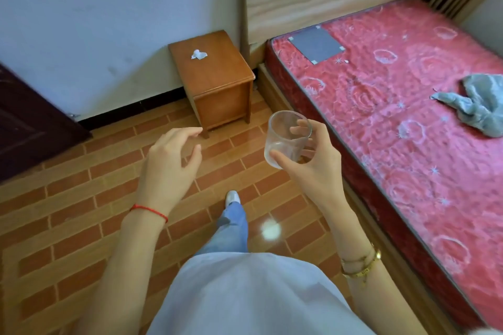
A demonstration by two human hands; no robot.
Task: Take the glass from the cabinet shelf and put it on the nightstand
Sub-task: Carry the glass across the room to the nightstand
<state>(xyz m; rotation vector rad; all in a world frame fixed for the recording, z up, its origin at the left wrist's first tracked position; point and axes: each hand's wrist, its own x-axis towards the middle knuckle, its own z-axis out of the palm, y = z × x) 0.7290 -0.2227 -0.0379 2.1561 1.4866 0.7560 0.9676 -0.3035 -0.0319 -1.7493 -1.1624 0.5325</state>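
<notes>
So there's one clear, empty drinking glass (288, 139), up in the air in the right hand (313, 163), tilted a bit with the mouth leaning away. The thumb is on the near side and the other fingers (299, 129) are wrapped around the back, showing through the glass. The left hand (168, 160) holds nothing, fingers loosely curled and spread, hovering over the brick-pattern tile floor (81, 198). One small brown wooden nightstand (215, 76) sits against the white wall (95, 22), well apart from the glass, with one crumpled white bit of tissue (198, 54) on its top surface. Just beside it is a bed with a red patterned mattress (394, 117): one grey flat rectangle (317, 45) near the headboard, one grey cloth (479, 103) cut off at the right edge. A dark door (27, 122) is cut off on the left. Only one leg and one white shoe (232, 197) show.
</notes>
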